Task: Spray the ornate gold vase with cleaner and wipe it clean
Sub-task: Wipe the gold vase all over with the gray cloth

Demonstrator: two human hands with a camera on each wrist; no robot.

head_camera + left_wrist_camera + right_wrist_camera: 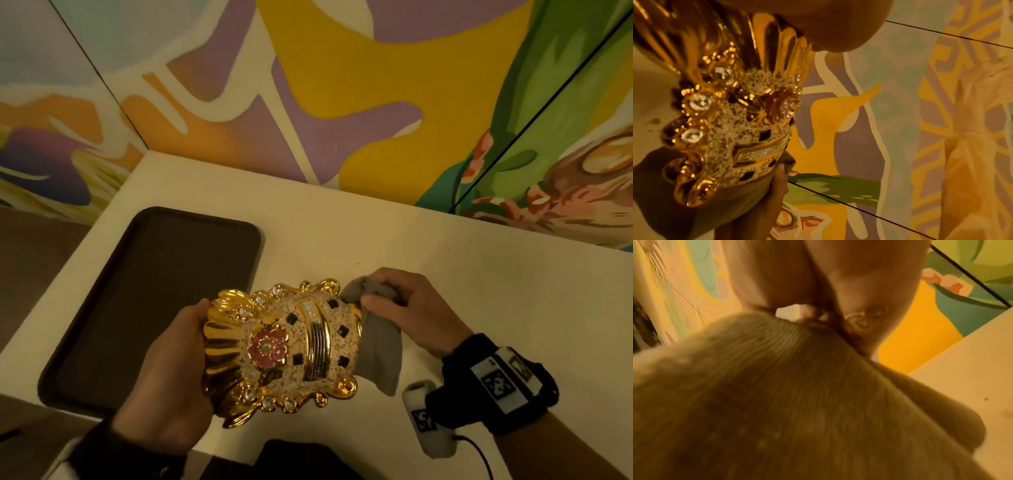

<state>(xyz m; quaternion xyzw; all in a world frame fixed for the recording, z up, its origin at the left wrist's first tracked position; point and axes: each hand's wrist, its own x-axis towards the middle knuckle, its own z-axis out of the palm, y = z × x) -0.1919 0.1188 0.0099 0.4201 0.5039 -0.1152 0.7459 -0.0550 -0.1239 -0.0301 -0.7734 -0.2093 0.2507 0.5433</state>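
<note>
The ornate gold vase (pixel 284 346) lies on its side above the white table, its front set with a pink flower, clear stones and black squares. My left hand (pixel 171 370) grips its fluted gold end from the left. The left wrist view shows the vase (pixel 731 116) close up, covered in foam bubbles. My right hand (pixel 400 305) holds a grey cloth (pixel 378 346) bunched against the vase's right end, with the cloth's tail hanging down. In the right wrist view the ribbed cloth (pixel 787 394) fills most of the picture under my fingers (pixel 869 280).
A dark brown tray (pixel 137 301) lies on the white table (pixel 479 274) to the left of the vase. A painted, colourful wall (pixel 342 85) stands right behind the table. A dark object (pixel 294 455) sits at the table's near edge.
</note>
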